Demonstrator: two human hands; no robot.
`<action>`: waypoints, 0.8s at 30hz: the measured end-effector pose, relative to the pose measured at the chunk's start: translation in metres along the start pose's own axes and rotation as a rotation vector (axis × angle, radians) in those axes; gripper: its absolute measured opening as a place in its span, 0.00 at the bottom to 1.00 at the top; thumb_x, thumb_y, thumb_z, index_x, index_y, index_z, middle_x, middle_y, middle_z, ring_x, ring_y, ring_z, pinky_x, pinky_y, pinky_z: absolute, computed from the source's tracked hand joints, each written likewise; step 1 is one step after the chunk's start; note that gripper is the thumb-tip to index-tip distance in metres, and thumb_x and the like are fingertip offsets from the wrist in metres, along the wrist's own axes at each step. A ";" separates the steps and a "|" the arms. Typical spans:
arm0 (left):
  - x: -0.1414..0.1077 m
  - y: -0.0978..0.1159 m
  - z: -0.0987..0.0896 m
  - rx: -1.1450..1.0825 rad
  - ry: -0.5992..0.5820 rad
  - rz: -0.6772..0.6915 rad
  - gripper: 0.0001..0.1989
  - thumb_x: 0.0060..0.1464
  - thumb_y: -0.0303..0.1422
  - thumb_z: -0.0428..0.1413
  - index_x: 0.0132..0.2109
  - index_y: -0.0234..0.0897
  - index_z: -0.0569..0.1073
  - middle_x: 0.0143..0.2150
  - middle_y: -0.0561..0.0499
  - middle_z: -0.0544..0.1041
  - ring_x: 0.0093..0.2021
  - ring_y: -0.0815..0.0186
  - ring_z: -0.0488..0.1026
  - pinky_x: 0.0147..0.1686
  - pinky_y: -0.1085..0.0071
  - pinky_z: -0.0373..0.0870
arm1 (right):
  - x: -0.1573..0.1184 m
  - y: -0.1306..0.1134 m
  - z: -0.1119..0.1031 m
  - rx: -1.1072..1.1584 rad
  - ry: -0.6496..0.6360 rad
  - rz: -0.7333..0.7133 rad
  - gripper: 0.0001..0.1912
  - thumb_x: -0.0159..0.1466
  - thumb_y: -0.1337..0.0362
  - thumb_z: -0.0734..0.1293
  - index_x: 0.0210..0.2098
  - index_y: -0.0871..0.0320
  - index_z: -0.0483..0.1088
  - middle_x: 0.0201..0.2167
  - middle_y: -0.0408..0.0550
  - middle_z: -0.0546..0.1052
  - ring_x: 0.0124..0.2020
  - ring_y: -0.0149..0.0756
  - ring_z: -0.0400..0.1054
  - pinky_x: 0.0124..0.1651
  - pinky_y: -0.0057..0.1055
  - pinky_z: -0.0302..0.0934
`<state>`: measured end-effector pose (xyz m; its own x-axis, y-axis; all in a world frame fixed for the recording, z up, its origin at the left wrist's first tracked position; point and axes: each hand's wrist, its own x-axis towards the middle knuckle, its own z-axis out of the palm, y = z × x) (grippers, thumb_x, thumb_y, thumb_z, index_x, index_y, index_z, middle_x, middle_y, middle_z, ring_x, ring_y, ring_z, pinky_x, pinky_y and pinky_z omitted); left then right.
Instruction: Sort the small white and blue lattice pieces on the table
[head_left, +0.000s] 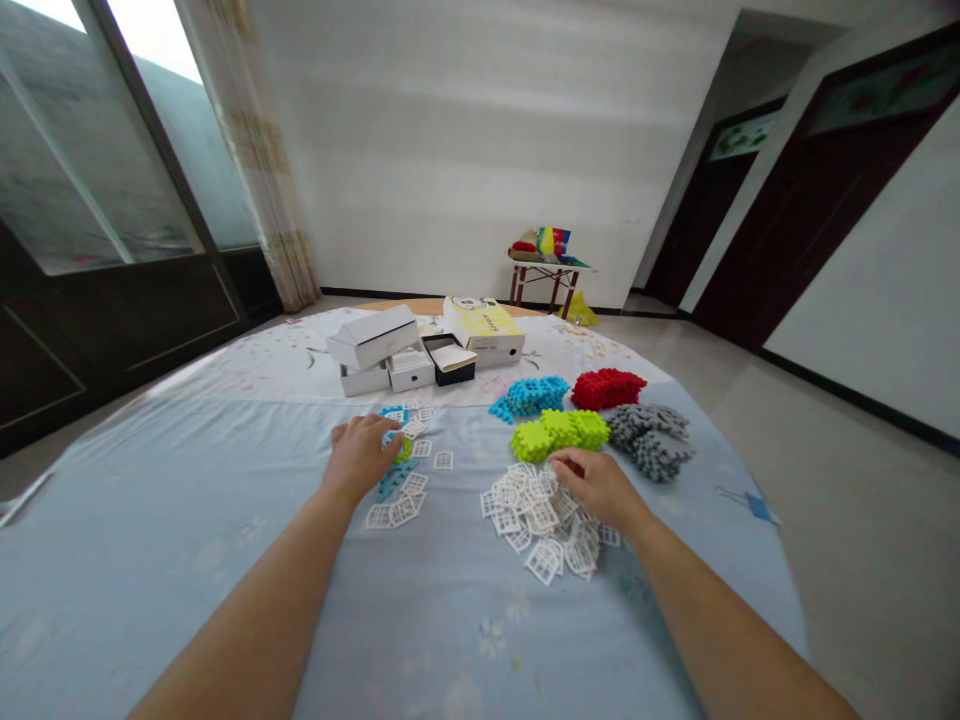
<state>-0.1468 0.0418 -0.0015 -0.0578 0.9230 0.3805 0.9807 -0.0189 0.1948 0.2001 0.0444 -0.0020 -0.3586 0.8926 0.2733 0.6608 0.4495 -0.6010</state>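
Head view: I read the left hand [361, 455] palm-down, fingers bent, small green piece [406, 452] at its fingertips; hold unclear. The right hand [598, 486] angles inward, fingers curled, grasp indeterminable; the white panel pile [541, 516] lies below its fingertips.

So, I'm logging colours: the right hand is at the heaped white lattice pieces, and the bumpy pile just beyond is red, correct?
Not red: the head view shows the bumpy pile is lime green. The right hand is at the heaped white lattice pieces.
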 end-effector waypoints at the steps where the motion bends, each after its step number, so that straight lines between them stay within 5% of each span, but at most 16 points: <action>1: 0.000 0.004 -0.001 0.012 -0.005 0.015 0.17 0.52 0.40 0.45 0.42 0.42 0.74 0.44 0.47 0.75 0.46 0.55 0.67 0.46 0.57 0.56 | 0.000 0.003 -0.001 0.003 -0.012 0.013 0.13 0.59 0.61 0.58 0.34 0.58 0.72 0.25 0.44 0.75 0.27 0.32 0.67 0.30 0.26 0.56; 13: 0.002 0.027 0.018 0.081 -0.072 0.010 0.16 0.52 0.36 0.46 0.45 0.44 0.73 0.49 0.48 0.74 0.54 0.54 0.62 0.55 0.47 0.36 | 0.004 0.026 -0.014 -0.018 -0.060 0.119 0.13 0.57 0.61 0.60 0.33 0.59 0.73 0.24 0.45 0.75 0.25 0.31 0.65 0.27 0.25 0.54; 24: 0.000 0.026 0.009 0.001 0.093 -0.074 0.12 0.50 0.38 0.49 0.34 0.44 0.76 0.40 0.48 0.78 0.49 0.55 0.66 0.54 0.49 0.43 | 0.004 0.031 -0.013 0.014 -0.048 0.113 0.13 0.56 0.61 0.60 0.34 0.59 0.73 0.25 0.45 0.76 0.26 0.32 0.66 0.28 0.26 0.55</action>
<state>-0.1198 0.0452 -0.0044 -0.1474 0.8820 0.4476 0.9732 0.0486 0.2246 0.2278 0.0619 -0.0094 -0.3138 0.9346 0.1672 0.6898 0.3454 -0.6363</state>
